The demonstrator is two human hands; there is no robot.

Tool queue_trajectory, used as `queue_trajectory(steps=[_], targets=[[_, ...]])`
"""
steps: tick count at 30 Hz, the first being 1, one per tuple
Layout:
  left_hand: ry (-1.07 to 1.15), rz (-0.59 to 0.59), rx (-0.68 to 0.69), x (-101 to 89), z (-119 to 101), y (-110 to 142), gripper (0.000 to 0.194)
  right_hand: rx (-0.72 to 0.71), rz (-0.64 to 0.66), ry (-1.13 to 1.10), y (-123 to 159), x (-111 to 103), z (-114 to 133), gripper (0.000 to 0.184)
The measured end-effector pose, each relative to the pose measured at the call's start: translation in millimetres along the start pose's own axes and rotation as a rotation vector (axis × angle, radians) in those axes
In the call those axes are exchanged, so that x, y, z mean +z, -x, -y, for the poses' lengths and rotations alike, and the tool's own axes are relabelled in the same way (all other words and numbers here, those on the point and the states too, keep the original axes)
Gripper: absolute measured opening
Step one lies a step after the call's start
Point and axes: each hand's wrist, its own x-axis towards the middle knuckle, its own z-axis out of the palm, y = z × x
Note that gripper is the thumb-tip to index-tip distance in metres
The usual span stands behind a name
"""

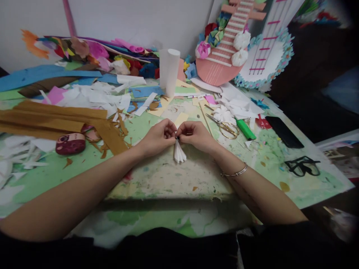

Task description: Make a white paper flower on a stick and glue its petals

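Between my two hands hangs a gathered piece of white crepe paper (180, 154), its pleated end fanning downward. My left hand (162, 135) pinches its narrow top from the left, thumb and fingertips together. From the other side my right hand (195, 136) pinches the same top, with a small dark bit showing between the fingertips. A bracelet sits on the right wrist. Gold-handled scissors (228, 130) lie to the right of the hands, beside a white paper flower (223, 114) and a green glue bottle or marker (245, 128).
Brown crepe paper (53, 117) and white scraps (92, 95) cover the left side. A white paper roll (172, 73) stands at the back. Paper-decorated instrument models (220, 69) lean at back right. A phone (284, 131) and glasses (303, 166) lie near the right edge.
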Motion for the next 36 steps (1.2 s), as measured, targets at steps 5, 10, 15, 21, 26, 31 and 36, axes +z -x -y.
queue_trajectory(steps=[5, 10, 15, 21, 26, 31, 36], targets=[[0.019, 0.036, 0.010, -2.7, -0.1, -1.0, 0.019, -0.173, -0.066, 0.278, 3.7, 4.8, 4.9, 0.012], [0.057, 0.059, 0.026, -5.7, 2.9, -2.7, 0.016, -0.292, -0.115, 0.461, 3.2, 8.3, 2.5, 0.016], [0.089, 0.054, 0.002, -9.1, 6.1, -5.8, 0.020, -0.312, -0.138, 0.474, 2.2, 8.8, -2.6, 0.017], [-0.184, 0.055, 0.048, -14.1, 3.7, -5.2, 0.016, -0.317, -0.152, 0.457, 2.0, 11.9, -1.4, 0.014], [-0.176, 0.029, 0.031, -14.9, 2.9, -4.1, 0.020, -0.315, -0.178, 0.456, 2.0, 11.4, -1.8, 0.015], [-0.134, 0.011, -0.005, -14.7, 2.0, -3.3, 0.018, -0.295, -0.196, 0.455, 2.2, 10.2, -2.9, 0.014], [-0.108, 0.030, -0.026, -15.6, -1.0, -3.2, 0.013, -0.283, -0.201, 0.401, 2.1, 8.3, -3.3, 0.014]])
